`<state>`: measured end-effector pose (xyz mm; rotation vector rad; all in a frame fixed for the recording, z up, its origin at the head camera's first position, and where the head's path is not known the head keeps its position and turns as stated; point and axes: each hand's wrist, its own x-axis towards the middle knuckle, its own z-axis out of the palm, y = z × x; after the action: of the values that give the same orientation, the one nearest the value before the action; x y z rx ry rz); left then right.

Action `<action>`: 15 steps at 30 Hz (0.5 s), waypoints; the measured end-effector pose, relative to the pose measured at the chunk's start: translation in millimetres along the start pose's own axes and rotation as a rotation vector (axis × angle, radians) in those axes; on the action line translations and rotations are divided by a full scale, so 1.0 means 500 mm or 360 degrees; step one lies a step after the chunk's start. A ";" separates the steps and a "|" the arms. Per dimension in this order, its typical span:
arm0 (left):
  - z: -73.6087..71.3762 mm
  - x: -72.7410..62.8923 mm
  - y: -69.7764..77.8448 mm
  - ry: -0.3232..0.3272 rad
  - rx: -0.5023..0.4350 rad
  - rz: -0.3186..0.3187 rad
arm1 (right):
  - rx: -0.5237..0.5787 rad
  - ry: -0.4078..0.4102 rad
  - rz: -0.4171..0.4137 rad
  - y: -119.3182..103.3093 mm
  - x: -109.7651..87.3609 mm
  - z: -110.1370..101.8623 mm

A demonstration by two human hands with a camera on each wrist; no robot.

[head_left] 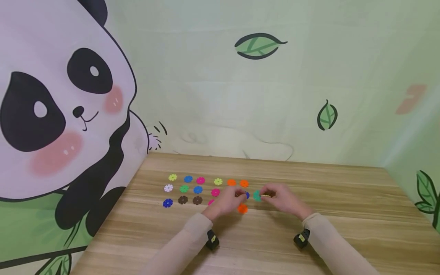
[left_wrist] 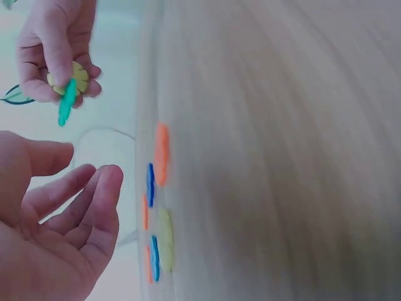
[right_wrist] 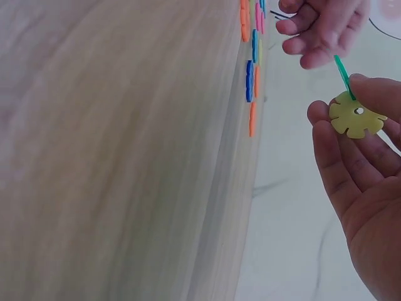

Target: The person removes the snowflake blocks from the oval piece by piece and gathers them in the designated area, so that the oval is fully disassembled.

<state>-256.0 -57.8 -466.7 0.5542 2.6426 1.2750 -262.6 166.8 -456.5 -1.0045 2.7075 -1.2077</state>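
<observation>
My right hand (right_wrist: 369,169) pinches a yellow notched disc (right_wrist: 354,126) between thumb and fingers, raised above the table. A green disc (left_wrist: 66,105) is slotted into the yellow one's edge, at an angle to it, and sticks out toward my left hand (left_wrist: 66,219). That left hand holds nothing; its fingers are loosely bent, with a gap between thumb and fingertips, a little apart from the green disc. In the head view both hands are above the right end of the disc rows, and the left hand hides some discs, such as the dark blue disc (head_left: 247,195) in part.
Rows of notched plastic discs lie flat on the wooden table (head_left: 343,229), among them a white disc (head_left: 168,188), a brown disc (head_left: 197,200) and an orange disc (head_left: 242,208). A panda-printed backdrop (head_left: 192,76) stands behind the table and along its left side.
</observation>
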 end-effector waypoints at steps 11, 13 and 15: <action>0.017 0.012 0.024 0.0004 -0.0785 -0.0184 | 0.0139 0.0034 0.0003 -0.002 0.007 0.001; 0.022 0.010 0.024 0.0007 -0.0858 -0.0192 | 0.0167 0.0028 0.0001 -0.003 0.006 0.003; 0.027 0.008 0.022 0.0015 -0.0896 -0.0188 | 0.0187 0.0026 -0.0009 -0.006 0.004 0.005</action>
<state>-253.0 -40.3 -466.4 0.2948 2.1271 1.8697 -261.9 162.5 -456.1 -0.9928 2.6119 -1.3634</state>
